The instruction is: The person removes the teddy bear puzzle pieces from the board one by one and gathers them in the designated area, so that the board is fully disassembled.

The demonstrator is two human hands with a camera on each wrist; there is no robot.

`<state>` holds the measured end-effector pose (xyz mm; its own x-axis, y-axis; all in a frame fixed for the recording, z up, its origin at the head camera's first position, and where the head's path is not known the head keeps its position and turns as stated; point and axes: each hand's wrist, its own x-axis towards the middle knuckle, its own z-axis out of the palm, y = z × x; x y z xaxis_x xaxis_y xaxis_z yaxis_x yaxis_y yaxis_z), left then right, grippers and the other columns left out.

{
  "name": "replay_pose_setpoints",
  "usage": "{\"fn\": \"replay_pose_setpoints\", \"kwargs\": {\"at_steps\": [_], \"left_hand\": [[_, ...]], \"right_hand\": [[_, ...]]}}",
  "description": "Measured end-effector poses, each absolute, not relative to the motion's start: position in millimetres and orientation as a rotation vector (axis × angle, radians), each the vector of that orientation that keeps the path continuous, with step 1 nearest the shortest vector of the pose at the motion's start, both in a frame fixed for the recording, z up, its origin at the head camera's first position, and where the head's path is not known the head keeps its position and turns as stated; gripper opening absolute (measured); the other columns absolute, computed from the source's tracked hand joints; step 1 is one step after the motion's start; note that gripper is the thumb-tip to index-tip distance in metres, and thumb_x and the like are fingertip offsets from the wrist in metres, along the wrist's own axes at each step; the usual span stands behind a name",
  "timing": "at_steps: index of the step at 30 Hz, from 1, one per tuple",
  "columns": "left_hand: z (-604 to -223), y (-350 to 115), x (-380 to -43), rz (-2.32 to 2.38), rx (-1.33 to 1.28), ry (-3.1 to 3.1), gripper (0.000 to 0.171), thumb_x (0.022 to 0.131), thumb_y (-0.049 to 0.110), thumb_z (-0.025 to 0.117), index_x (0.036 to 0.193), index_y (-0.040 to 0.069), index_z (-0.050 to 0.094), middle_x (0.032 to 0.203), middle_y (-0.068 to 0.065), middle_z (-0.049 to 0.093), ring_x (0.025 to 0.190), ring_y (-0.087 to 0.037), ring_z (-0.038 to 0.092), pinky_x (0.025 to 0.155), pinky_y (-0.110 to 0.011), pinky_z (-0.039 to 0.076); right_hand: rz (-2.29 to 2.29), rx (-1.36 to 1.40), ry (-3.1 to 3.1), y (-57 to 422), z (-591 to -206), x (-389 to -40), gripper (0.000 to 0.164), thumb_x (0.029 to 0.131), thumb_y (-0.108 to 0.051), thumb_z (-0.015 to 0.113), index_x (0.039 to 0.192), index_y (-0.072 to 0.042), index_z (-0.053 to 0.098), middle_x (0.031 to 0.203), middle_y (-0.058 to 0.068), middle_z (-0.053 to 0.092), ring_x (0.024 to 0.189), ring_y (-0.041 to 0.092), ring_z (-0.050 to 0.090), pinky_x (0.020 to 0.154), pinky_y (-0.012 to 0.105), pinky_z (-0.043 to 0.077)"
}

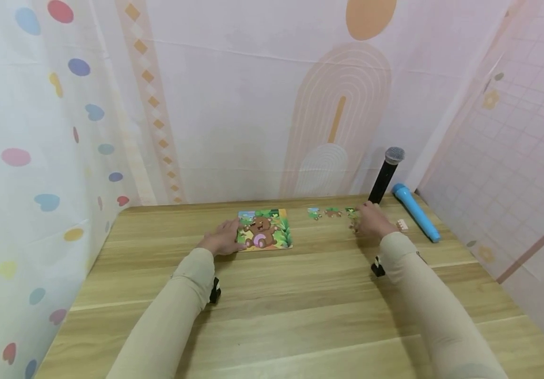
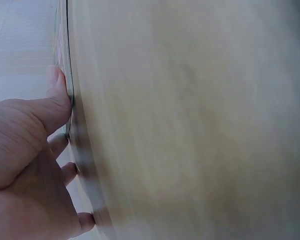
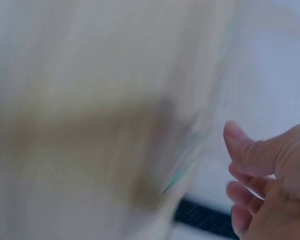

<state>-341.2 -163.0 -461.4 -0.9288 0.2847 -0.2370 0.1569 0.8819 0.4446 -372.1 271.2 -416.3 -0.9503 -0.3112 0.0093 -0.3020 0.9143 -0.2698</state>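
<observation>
The picture board [image 1: 264,230] has a brown-and-green bear pattern; the sleeves [image 1: 168,316] are plain beige.

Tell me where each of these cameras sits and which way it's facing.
Head: worn on the head, facing forward and down at the table; left hand, right hand and sleeves show.
Left wrist: on that wrist, facing the table and the edge of the bear picture; that hand shows at left.
Right wrist: on that wrist, facing the blurred table; that hand shows at lower right.
Shared: head and left wrist both show the left hand.
</observation>
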Motion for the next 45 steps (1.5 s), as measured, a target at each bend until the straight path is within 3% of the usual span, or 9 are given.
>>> {"fn": "replay_pose_setpoints", "kwargs": {"at_steps": [4,10,16,23,27,34,38,42,45], "left_hand": [[-463.5,-165.9,-341.2,0.641,0.343,2.782,0.073,0.102,0.033,0.063,0.158,0.007,0.026,0.163,-0.023,0.022,0.151,-0.043,0.017,0.11,-0.076,0.016],[-469.4,-168.4,-340.9,0.667,0.348,2.77,0.08,0.102,0.036,0.062,0.161,0.007,0.016,0.163,-0.02,0.024,0.151,-0.041,0.016,0.11,-0.076,0.012],[-469.6,-170.5,-342.6,0.682,0.361,2.786,0.078,0.102,0.037,0.062,0.161,0.007,0.02,0.164,-0.021,0.023,0.151,-0.043,0.016,0.11,-0.077,0.012],[-466.8,-169.9,-339.2,0.666,0.37,2.794,0.076,0.102,0.035,0.063,0.16,0.008,0.023,0.163,-0.021,0.025,0.15,-0.043,0.018,0.11,-0.075,0.014],[-457.9,-165.2,-332.6,0.648,0.387,2.795,0.069,0.101,0.036,0.064,0.156,0.008,0.033,0.164,-0.021,0.024,0.15,-0.045,0.018,0.111,-0.076,0.013],[-449.4,-160.2,-328.7,0.656,0.443,2.834,0.054,0.101,0.032,0.065,0.146,0.006,0.048,0.161,-0.021,0.032,0.147,-0.047,0.027,0.108,-0.08,0.014],[-451.9,-163.4,-332.3,0.625,0.568,2.871,0.042,0.101,0.025,0.066,0.137,0.005,0.057,0.161,-0.021,0.032,0.144,-0.05,0.03,0.105,-0.081,0.021],[-451.8,-167.1,-336.5,0.592,0.691,2.912,0.034,0.098,0.022,0.07,0.126,0.005,0.063,0.142,-0.018,0.056,0.133,-0.044,0.049,0.104,-0.066,0.039],[-451.7,-167.2,-337.7,0.564,0.72,2.924,0.028,0.097,0.022,0.071,0.12,0.008,0.063,0.128,-0.013,0.065,0.124,-0.04,0.055,0.101,-0.061,0.044]], "right_hand": [[-0.486,-0.642,2.999,234.5,-403.5,-372.8,0.051,0.094,-0.004,0.069,0.14,0.01,0.051,0.143,0.032,0.048,0.134,0.051,0.04,0.111,0.062,0.033],[-0.6,-0.823,2.843,182.8,-398.7,-369.9,0.047,0.098,-0.003,0.066,0.14,0.012,0.05,0.139,0.028,0.055,0.129,0.045,0.051,0.108,0.052,0.042],[-0.703,-0.898,2.672,126.9,-404.0,-364.7,0.047,0.099,-0.002,0.064,0.142,0.009,0.049,0.136,0.026,0.057,0.122,0.04,0.058,0.102,0.045,0.049],[-0.676,-0.844,2.563,84.4,-421.9,-370.0,0.054,0.098,-0.007,0.067,0.147,0.004,0.047,0.122,0.014,0.064,0.112,0.024,0.061,0.098,0.038,0.051],[-0.638,-0.821,2.534,74.8,-428.5,-372.7,0.062,0.097,-0.011,0.07,0.151,0.002,0.043,0.116,0.015,0.066,0.111,0.025,0.062,0.097,0.038,0.05],[-0.639,-0.771,2.534,71.9,-432.7,-374.9,0.065,0.095,-0.008,0.072,0.152,0.002,0.042,0.125,0.016,0.063,0.121,0.026,0.059,0.1,0.037,0.05],[-0.609,-0.789,2.544,70.1,-433.6,-376.7,0.066,0.094,-0.006,0.072,0.152,0.002,0.041,0.118,0.015,0.064,0.112,0.023,0.06,0.096,0.036,0.051],[-0.583,-0.836,2.57,68.4,-435.8,-380.2,0.059,0.094,-0.006,0.073,0.147,0.002,0.047,0.117,0.013,0.064,0.114,0.023,0.061,0.096,0.036,0.051],[-0.624,-0.83,2.567,68.8,-438.8,-380.8,0.054,0.093,-0.004,0.073,0.143,0.001,0.052,0.123,0.013,0.064,0.12,0.026,0.06,0.1,0.037,0.05]]}}
